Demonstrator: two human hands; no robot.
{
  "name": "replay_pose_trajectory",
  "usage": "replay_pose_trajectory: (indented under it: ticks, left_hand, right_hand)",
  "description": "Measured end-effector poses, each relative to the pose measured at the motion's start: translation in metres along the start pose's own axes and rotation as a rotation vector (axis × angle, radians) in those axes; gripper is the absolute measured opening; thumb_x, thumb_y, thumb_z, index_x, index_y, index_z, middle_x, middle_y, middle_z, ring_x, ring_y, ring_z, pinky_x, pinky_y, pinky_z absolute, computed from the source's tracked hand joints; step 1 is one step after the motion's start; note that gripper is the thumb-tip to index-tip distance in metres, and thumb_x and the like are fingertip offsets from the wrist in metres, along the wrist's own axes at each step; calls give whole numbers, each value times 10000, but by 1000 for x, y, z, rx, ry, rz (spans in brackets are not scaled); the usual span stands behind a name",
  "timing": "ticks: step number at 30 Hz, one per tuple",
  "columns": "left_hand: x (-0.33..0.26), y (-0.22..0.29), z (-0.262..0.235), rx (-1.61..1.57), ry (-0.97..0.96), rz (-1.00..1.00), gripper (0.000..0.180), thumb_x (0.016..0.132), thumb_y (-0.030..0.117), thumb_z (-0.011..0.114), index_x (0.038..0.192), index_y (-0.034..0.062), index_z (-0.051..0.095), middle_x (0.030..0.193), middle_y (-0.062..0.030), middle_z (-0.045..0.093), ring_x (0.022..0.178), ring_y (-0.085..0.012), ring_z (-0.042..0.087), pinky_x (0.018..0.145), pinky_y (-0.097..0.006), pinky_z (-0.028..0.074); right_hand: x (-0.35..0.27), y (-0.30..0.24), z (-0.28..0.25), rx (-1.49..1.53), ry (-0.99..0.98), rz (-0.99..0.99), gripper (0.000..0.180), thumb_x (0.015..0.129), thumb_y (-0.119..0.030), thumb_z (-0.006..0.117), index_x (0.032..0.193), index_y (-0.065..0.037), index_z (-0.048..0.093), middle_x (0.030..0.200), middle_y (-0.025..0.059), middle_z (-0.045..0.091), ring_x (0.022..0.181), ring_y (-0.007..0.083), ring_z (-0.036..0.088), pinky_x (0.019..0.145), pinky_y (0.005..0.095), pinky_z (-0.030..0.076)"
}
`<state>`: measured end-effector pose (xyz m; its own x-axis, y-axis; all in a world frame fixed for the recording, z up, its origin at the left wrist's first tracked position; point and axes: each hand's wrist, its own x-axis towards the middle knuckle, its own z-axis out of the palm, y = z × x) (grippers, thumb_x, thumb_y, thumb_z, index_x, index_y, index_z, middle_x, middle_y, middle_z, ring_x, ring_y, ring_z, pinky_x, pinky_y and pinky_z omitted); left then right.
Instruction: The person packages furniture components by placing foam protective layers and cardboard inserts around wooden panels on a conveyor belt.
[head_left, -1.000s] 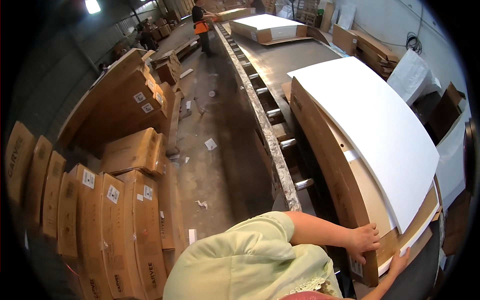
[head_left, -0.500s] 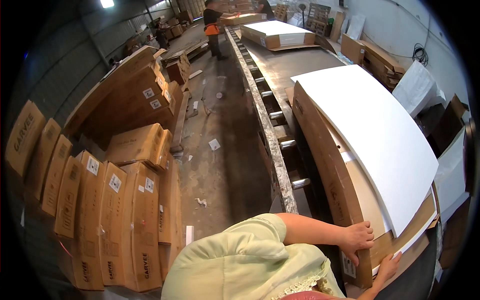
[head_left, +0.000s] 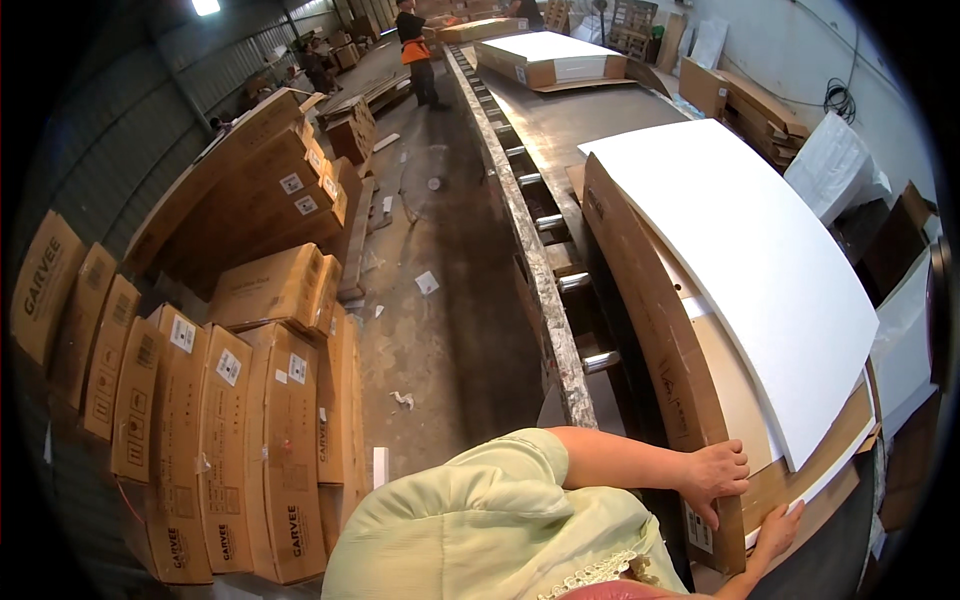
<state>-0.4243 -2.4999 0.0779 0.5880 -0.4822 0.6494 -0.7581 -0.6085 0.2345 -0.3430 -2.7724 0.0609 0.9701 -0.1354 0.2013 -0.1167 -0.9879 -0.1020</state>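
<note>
A long open cardboard box (head_left: 650, 300) lies along the roller conveyor in front of me, holding wooden panels. On top of them rests a large white foam sheet (head_left: 750, 250), slanted so that brown panel shows along its left side. My left hand (head_left: 716, 480) is closed over the top edge of the box's left wall near its near corner, thumb on the outer side. Close by, my right hand (head_left: 774, 532) has its fingers bent against a white strip (head_left: 828, 482) along the near end of the box; a loose cardboard flap (head_left: 805, 520) lies beside it.
Metal rollers (head_left: 575, 283) line the conveyor's left side. Farther along stands another box topped with white foam (head_left: 550, 62). A person (head_left: 415, 50) stands beyond it. Upright cartons (head_left: 285, 450) crowd the left floor; white wrapped sheets (head_left: 835, 170) lean at right.
The view has shifted slightly. Both hands keep their places on the box, and the box and foam sheet show no clear movement.
</note>
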Motion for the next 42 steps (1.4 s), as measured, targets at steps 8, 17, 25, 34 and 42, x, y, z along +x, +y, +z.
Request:
replay_pose_trajectory:
  ticks: [8, 17, 25, 34, 42]
  left_hand:
    - [0, 1, -8, -89, -168, -52, 671, 580, 626, 765, 884, 52, 598, 908, -107, 591, 908, -265, 549, 866, -429, 363]
    - [-122, -111, -274, 361, 181, -731, 788, 720, 354, 815, 1345, 21, 468, 1314, -226, 534, 1250, -368, 489, 1072, -397, 385]
    - [-162, -34, -677, 1142, 412, -2069, 941, 924, 193, 526, 1488, 131, -225, 1351, -213, 525, 1193, -309, 563, 1044, -397, 421]
    - [-228, -75, -709, 1008, 153, -2135, 782, 958, 249, 514, 1545, 223, -3, 1372, -190, 473, 1137, -282, 548, 972, -401, 425]
    - [-234, -80, -734, 825, 465, -2034, 783, 942, 169, 473, 1544, 202, -27, 1496, -220, 337, 1311, -328, 439, 1037, -401, 398]
  right_hand:
    - [6, 15, 20, 41, 1, -29, 485, 938, -295, 451, 1358, -53, 478, 1236, 245, 578, 1071, 421, 573, 889, 479, 471]
    - [9, 34, 21, 62, -8, 37, 450, 951, -288, 451, 1359, -97, 475, 1160, 226, 624, 997, 421, 606, 824, 495, 492]
    - [18, 17, 46, -27, 13, -35, 430, 962, -253, 445, 1355, -83, 479, 1205, 200, 610, 993, 403, 616, 814, 469, 507]
    - [17, 16, 41, 3, -49, 26, 437, 953, -237, 473, 1354, -62, 479, 1197, 214, 615, 997, 398, 615, 836, 462, 506]
    - [7, 9, 37, 30, -41, -34, 455, 941, -234, 494, 1351, -37, 477, 1202, 228, 608, 1028, 393, 606, 863, 464, 497]
